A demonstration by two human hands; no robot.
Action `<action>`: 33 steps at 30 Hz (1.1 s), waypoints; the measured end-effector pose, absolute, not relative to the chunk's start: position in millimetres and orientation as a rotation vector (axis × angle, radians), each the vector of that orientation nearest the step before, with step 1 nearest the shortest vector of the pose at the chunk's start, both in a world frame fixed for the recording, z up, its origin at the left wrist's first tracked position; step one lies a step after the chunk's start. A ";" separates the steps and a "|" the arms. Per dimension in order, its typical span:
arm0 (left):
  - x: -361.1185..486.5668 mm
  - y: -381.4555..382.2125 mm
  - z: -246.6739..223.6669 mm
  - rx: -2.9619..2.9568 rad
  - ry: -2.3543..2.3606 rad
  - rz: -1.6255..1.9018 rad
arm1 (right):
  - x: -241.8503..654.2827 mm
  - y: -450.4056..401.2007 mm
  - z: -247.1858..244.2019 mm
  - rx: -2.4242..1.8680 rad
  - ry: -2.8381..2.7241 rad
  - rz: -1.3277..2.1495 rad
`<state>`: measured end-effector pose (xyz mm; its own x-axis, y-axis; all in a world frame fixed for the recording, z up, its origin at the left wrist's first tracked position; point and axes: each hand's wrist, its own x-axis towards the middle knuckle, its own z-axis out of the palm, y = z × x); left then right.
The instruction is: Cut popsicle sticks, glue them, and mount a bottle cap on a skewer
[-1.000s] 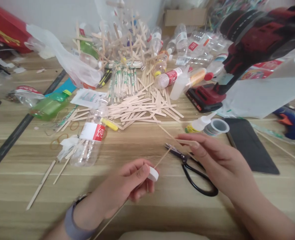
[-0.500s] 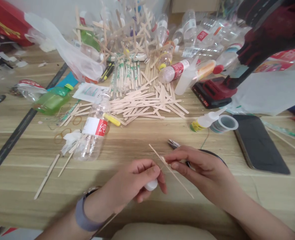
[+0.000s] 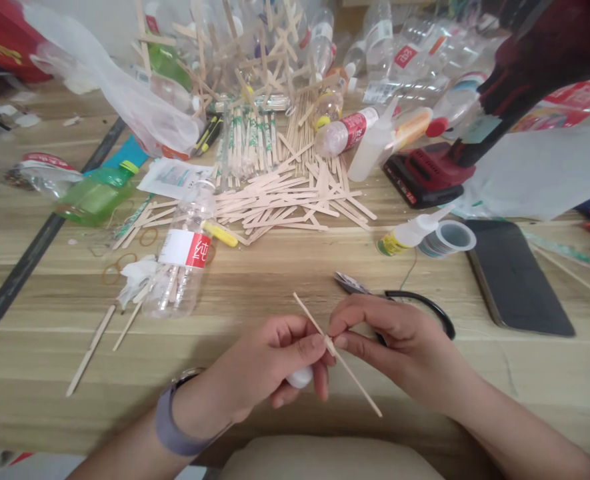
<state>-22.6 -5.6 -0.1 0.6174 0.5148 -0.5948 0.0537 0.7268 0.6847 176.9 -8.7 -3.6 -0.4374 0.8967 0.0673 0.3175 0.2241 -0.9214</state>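
Observation:
My left hand [image 3: 275, 353] is closed, with a white bottle cap [image 3: 299, 377] tucked under its thumb and fingers. Its thumb tip presses at the middle of a thin wooden stick [image 3: 357, 382], which slants down to the right. My right hand [image 3: 399, 337] pinches the same spot on the stick between thumb and forefinger. A small pale piece sits at that crossing, partly covered by the fingertips. Behind my right hand lie black-handled scissors [image 3: 352, 283], their lower parts hidden by the hand.
A labelled clear bottle [image 3: 175, 287] holding sticks stands left, near a loose craft stick [image 3: 91, 350]. Farther back are a pile of craft sticks [image 3: 285, 207] and many bottles. On the right are a glue bottle [image 3: 405, 233], a spool [image 3: 447, 239], a phone [image 3: 517, 280] and a red-black power tool [image 3: 425, 173].
My hands have come together at the stick's middle; my left thumb now touches it, where before there was a gap. The stick has tilted slightly steeper. More of the scissors shows.

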 end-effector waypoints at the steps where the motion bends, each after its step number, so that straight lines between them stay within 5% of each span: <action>1: -22.8 -5.8 -0.5 0.721 0.877 0.295 | 176.9 -8.7 -3.4 -1.115 -1.877 1.201; 33: -15.5 -8.9 -2.4 0.728 0.887 0.330 | 173.4 -11.6 -5.9 -0.975 -1.946 0.947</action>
